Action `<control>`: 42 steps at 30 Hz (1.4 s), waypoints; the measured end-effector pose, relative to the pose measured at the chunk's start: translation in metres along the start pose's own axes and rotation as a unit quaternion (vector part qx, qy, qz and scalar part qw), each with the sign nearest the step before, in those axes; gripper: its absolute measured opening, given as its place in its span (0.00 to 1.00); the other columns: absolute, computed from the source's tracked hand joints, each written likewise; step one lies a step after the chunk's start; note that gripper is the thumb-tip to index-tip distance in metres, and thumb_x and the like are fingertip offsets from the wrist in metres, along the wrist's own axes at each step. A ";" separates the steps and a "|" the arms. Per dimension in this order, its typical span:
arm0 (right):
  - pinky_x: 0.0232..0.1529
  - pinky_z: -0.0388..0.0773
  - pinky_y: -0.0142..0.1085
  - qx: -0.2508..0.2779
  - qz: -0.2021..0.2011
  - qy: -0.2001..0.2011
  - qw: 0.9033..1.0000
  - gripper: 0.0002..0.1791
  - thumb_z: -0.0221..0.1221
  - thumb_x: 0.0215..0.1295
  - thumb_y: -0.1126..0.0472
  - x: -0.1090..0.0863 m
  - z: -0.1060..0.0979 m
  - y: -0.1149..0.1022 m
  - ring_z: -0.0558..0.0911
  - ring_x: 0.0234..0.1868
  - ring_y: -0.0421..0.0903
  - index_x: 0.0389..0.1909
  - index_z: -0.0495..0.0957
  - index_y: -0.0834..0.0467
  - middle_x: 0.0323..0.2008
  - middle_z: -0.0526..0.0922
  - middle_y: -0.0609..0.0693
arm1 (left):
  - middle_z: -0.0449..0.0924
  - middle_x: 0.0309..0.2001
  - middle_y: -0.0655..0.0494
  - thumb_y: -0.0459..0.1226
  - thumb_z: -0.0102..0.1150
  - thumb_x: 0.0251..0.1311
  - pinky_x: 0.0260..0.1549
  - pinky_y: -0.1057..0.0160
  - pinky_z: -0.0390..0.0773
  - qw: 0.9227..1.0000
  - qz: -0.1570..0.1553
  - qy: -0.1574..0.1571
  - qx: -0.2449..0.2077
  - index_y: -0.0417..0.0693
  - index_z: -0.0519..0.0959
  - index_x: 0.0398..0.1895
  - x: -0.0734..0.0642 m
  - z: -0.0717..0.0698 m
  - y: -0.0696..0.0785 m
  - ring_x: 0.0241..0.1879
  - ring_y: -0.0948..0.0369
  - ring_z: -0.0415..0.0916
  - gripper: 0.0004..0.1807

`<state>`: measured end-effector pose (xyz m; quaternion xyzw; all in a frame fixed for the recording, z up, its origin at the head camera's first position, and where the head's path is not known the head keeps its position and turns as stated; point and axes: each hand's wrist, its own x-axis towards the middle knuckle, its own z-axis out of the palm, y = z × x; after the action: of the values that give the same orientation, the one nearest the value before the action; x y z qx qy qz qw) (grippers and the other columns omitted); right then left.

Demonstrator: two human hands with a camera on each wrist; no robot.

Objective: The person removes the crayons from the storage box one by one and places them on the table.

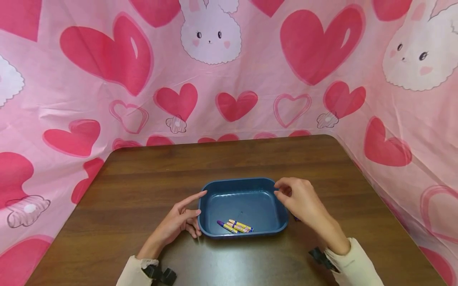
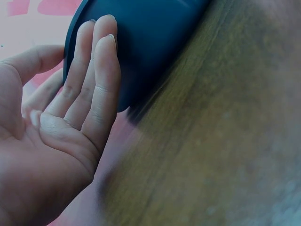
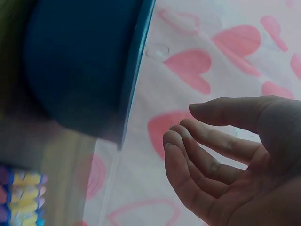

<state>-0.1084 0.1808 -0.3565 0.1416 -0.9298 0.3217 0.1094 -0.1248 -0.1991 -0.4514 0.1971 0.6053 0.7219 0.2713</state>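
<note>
Nearest, pale sleeves (image 1: 358,264) enter at about 8 and 4 o'clock from the tray (image 1: 243,204), with black mounts (image 1: 157,273) at the wrists; beyond the cuffs, the left hand (image 1: 180,218) lies between 8 and 9 o'clock, its fingers extended and grasping nothing, index finger and thumb touching the rim; its other fingers sit lower, beside the outer wall, and whether they touch it I cannot tell.

Between 2 and 3 o'clock is the right hand (image 1: 298,194), released, its fingers softly bent; the right wrist view shows bare space between thumb and fingertips, and the hand just beside the tray's wall; that view also shows, at its 8 o'clock, a row of crayons (image 3: 23,193), side by side on the table, of which the head view gives only a dark bit between 3 and 4 o'clock.

The tray, blue and oblong, rests on the table between both hands; inside, between 6 and 7 o'clock, lies a yellow-wrapped bunch (image 1: 240,226), slanting together, one with a purple tip; brown table (image 1: 171,167) runs on past 12 o'clock; farthest, pink cloth (image 1: 257,59) hangs from 9 round to 3, printed with hearts and rabbits.
</note>
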 end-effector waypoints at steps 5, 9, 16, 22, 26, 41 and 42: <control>0.29 0.80 0.31 -0.012 -0.018 -0.017 1.000 0.07 0.70 0.55 0.67 0.006 0.011 -0.015 0.78 0.27 0.39 0.35 0.86 0.58 0.27 0.83 0.46 | 0.86 0.29 0.46 0.34 0.44 0.77 0.29 0.57 0.86 1.000 -0.005 0.004 0.003 0.49 0.52 0.79 -0.001 0.000 -0.001 0.27 0.54 0.85 0.31; 0.31 0.79 0.31 -0.017 -0.023 -0.047 0.998 0.08 0.71 0.55 0.66 0.010 0.021 -0.027 0.79 0.29 0.41 0.36 0.86 0.58 0.29 0.83 0.45 | 0.86 0.29 0.46 0.34 0.44 0.77 0.29 0.56 0.86 1.000 -0.009 0.007 0.003 0.50 0.52 0.79 -0.001 0.001 -0.002 0.27 0.54 0.86 0.31; 0.33 0.80 0.31 -0.007 -0.035 -0.122 0.992 0.09 0.70 0.57 0.65 0.011 0.039 -0.043 0.80 0.32 0.40 0.39 0.86 0.58 0.32 0.85 0.47 | 0.86 0.29 0.46 0.33 0.43 0.77 0.28 0.56 0.86 1.000 -0.005 0.004 0.002 0.49 0.51 0.79 -0.002 0.002 -0.002 0.27 0.55 0.86 0.31; 0.31 0.78 0.33 0.008 -0.040 -0.212 0.976 0.11 0.70 0.59 0.61 0.011 0.061 -0.038 0.77 0.31 0.39 0.42 0.85 0.59 0.29 0.82 0.43 | 0.86 0.29 0.45 0.32 0.43 0.77 0.27 0.56 0.86 1.000 0.003 -0.003 -0.008 0.49 0.51 0.79 -0.002 0.002 -0.003 0.27 0.54 0.85 0.31; 0.28 0.75 0.32 0.012 -0.034 -0.274 0.961 0.14 0.73 0.56 0.55 0.010 0.077 -0.028 0.75 0.27 0.38 0.38 0.84 0.59 0.25 0.77 0.41 | 0.86 0.28 0.45 0.33 0.43 0.77 0.26 0.57 0.86 1.000 0.002 -0.004 -0.010 0.50 0.51 0.80 -0.002 0.001 -0.003 0.26 0.54 0.85 0.31; 0.22 0.69 0.31 -0.020 -0.041 -0.264 0.964 0.13 0.74 0.54 0.52 0.012 0.096 -0.019 0.71 0.23 0.38 0.30 0.80 0.54 0.21 0.73 0.40 | 0.85 0.28 0.45 0.34 0.45 0.76 0.27 0.55 0.86 1.000 -0.003 0.009 0.011 0.52 0.53 0.79 -0.001 0.001 0.000 0.26 0.54 0.85 0.31; 0.22 0.69 0.31 -0.022 -0.043 -0.253 0.966 0.13 0.73 0.55 0.52 0.013 0.097 -0.019 0.71 0.23 0.38 0.31 0.81 0.54 0.22 0.73 0.40 | 0.85 0.28 0.45 0.34 0.45 0.76 0.28 0.55 0.86 1.000 -0.003 0.009 0.012 0.52 0.53 0.79 0.000 0.001 0.000 0.26 0.54 0.85 0.31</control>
<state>-0.1249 0.1029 -0.4170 0.2555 -0.9270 0.2503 -0.1128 -0.1240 -0.1986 -0.4512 0.1919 0.6172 0.7154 0.2652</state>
